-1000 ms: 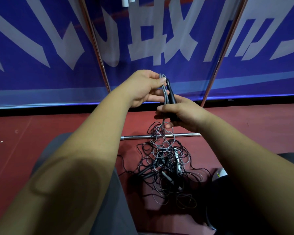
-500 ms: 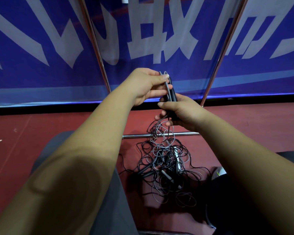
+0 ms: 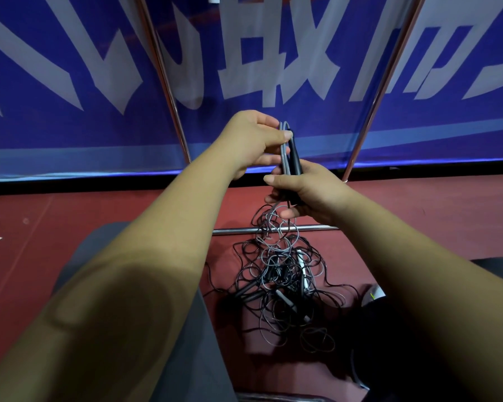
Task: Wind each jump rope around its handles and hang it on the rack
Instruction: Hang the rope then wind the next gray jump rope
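Keep right hand [image 3: 314, 190] clamped on handles [image 3: 295, 161]; with left hand [image 3: 253, 143] pinching cord [image 3: 283, 152], wrap snugly above floor pile [image 3: 285, 282].

Red floor [image 3: 70, 216] under tangled jump ropes [image 3: 282, 280], rack's crossbar [image 3: 311, 228].

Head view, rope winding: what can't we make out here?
- Handles: lower ends hidden inside the right hand; their count is unclear.
- Rope pile on the floor: too tangled and dark to count the ropes.
- Rack: only slanted poles and a floor bar show; the top is cut off by the upper edge.
- Left hand: palm side hidden; its grip on the grey cord is unclear.
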`<state>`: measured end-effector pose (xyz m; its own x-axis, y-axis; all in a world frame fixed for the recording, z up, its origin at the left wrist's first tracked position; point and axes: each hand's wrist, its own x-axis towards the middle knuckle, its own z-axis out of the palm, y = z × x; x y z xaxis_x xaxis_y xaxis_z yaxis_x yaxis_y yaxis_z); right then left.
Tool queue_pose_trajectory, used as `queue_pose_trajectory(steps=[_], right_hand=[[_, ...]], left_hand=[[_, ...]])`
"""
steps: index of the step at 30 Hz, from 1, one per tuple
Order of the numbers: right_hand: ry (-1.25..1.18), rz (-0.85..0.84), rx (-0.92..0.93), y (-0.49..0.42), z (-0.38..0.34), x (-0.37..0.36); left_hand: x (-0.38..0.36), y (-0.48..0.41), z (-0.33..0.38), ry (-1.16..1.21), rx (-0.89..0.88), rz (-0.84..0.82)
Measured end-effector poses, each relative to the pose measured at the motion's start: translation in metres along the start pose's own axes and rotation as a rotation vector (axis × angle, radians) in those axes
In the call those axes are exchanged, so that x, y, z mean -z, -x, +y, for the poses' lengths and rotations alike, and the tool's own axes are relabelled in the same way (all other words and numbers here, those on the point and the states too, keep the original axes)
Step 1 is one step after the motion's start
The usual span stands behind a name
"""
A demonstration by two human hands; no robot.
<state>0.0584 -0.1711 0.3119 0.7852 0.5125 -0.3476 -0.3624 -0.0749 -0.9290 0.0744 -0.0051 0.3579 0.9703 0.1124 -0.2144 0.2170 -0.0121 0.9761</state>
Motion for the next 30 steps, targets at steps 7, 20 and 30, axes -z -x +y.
queue_pose_trajectory(steps=[7, 20, 30], right_hand=[[-0.035, -0.001, 0.003, -0.003, 0.004, -0.001], [-0.130, 0.068, 0.068, 0.006, -0.023, 0.010], [-0.270, 0.216, 0.163, 0.011, -0.037, 0.031]], left_hand=[[-0.007, 0.001, -0.004, -0.003, -0.022, -0.028], [0.013, -0.010, -0.028, -0.498, 0.242, -0.284], [-0.001, 0.007, -0.025, -0.338, 0.260, -0.565]])
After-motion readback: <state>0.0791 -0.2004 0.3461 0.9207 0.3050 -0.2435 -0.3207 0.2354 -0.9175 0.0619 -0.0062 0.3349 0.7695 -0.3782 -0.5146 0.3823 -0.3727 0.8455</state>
